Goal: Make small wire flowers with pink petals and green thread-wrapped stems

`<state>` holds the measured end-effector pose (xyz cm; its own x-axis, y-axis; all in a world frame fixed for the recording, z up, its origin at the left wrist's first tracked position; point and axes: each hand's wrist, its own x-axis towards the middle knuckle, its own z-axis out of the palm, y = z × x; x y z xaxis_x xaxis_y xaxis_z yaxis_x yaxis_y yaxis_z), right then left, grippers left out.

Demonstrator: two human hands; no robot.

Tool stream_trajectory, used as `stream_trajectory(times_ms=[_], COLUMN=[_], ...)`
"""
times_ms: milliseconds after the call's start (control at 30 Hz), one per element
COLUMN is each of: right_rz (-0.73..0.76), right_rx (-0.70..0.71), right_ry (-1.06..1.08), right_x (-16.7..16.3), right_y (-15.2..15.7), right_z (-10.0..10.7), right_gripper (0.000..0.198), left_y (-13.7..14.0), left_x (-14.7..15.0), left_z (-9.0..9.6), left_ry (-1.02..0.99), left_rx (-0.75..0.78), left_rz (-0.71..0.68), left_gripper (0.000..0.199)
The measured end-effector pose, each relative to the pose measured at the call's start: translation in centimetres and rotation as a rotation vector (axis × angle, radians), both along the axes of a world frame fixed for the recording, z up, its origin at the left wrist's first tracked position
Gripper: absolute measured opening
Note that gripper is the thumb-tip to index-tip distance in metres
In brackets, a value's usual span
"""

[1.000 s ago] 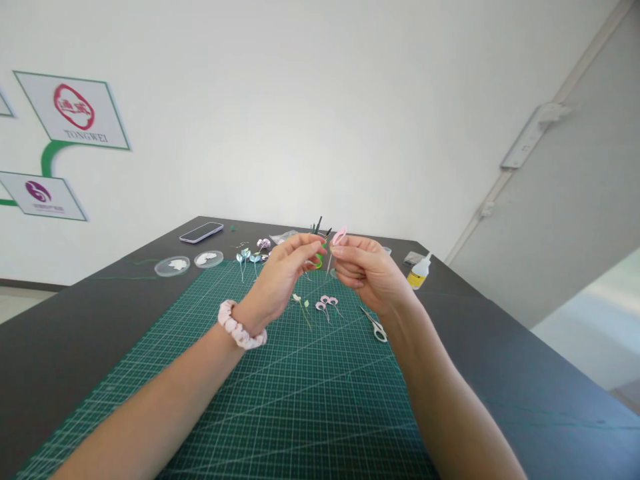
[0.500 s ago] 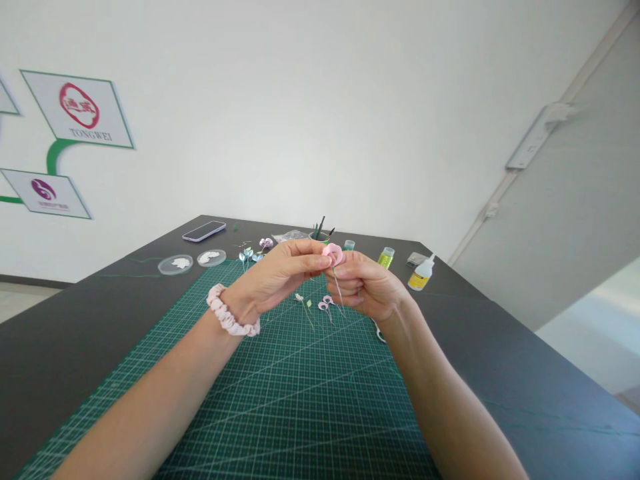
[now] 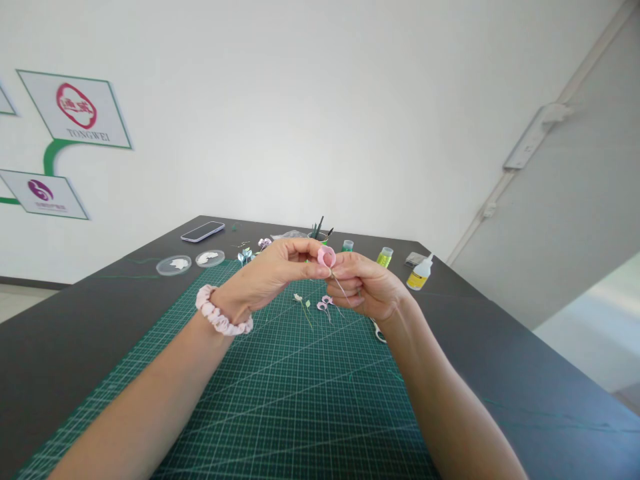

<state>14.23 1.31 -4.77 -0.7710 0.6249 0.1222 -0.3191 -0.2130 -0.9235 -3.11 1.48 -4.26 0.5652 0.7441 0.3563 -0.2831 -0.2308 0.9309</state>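
Observation:
A pink looped petal (image 3: 327,256) on a thin wire stem is held up above the green cutting mat (image 3: 300,387). My left hand (image 3: 287,263), with a pale scrunchie (image 3: 220,313) round the wrist, pinches the petal's left side between thumb and fingers. From the right, my right hand (image 3: 367,280) grips the stem just under the loop, its other fingers curled; the wire slants down past them. Beneath the hands, two small pink wire loops (image 3: 325,303) and a white flower with a green stem (image 3: 303,308) lie on the mat.
Farther back are two clear dishes with white pieces (image 3: 174,265), a phone (image 3: 203,232), blue flowers (image 3: 245,256) and a purple flower (image 3: 265,244). On the right stand a yellow-green bottle (image 3: 385,257) and a white glue bottle (image 3: 419,275). Scissors (image 3: 379,332) lie partly behind my right forearm.
The pink petal has turned and shifted slightly left, its loop facing more toward me. My left thumb and fingers are spread wider around its edge; the right hand has barely moved.

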Motion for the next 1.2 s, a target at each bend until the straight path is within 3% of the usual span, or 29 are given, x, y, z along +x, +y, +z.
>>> stream_trajectory(times_ms=[367,533,867,933,1100,1200], right_rz=[-0.051,-0.091,-0.132,-0.186,-0.49,-0.554], right_rx=[0.011,0.036,0.09,0.105,0.177,0.185], right_ry=[-0.081,-0.098,-0.115,-0.083,0.1,0.116], right_x=[0.4,0.4,0.5,0.4,-0.5,-1.3], right_y=[-0.1,-0.2,-0.3,-0.3,-0.3,-0.2], right_z=[0.2,0.5,0.7,0.8,0.9,0.8], right_gripper=[0.024,0.03,0.023,0.025,0.022,0.019], left_y=[-0.2,-0.4,-0.2,-0.2,-0.2,-0.3], left_x=[-0.4,-0.1,0.1,0.1,0.6,1.0], left_z=[0.6,0.5,0.3,0.2,-0.1,-0.3], left_ry=[0.088,0.043,0.014,-0.025,-0.075,-0.101], left_rx=[0.151,0.105,0.002,-0.029,-0.114,-0.107], left_rz=[0.071,0.105,0.089,0.092,0.139,0.172], left_gripper=[0.014,0.014,0.012,0.011,0.016,0.012])
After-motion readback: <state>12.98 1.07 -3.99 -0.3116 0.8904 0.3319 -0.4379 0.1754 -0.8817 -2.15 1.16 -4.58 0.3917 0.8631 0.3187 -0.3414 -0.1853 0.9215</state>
